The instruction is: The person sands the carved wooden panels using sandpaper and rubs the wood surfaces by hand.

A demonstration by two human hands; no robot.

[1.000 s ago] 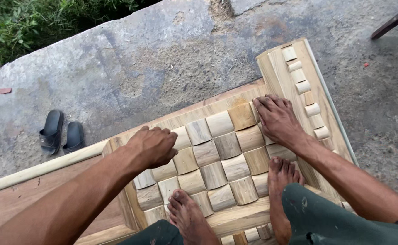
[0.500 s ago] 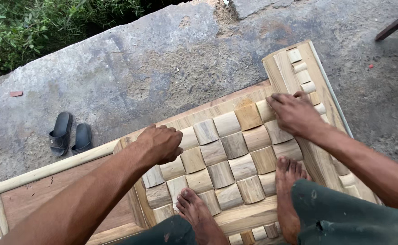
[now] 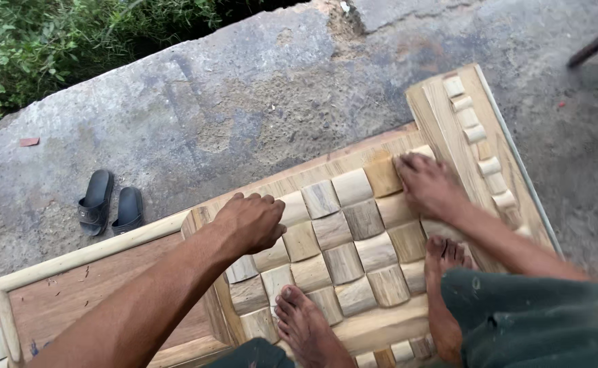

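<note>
Pale square wooden blocks, panel grid: being pressed in; left hand, right hand flat, grips empty; seat evenly next.

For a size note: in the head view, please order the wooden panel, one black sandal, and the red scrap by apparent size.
1. Wooden panel, by far the largest.
2. Black sandal; it lies farther from the camera, yet clearly looks smaller than the panel.
3. Red scrap, smallest.

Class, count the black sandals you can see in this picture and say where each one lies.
2. One black sandal lies on the concrete ground, left of the wooden panel; the second sandal lies beside it.
</note>
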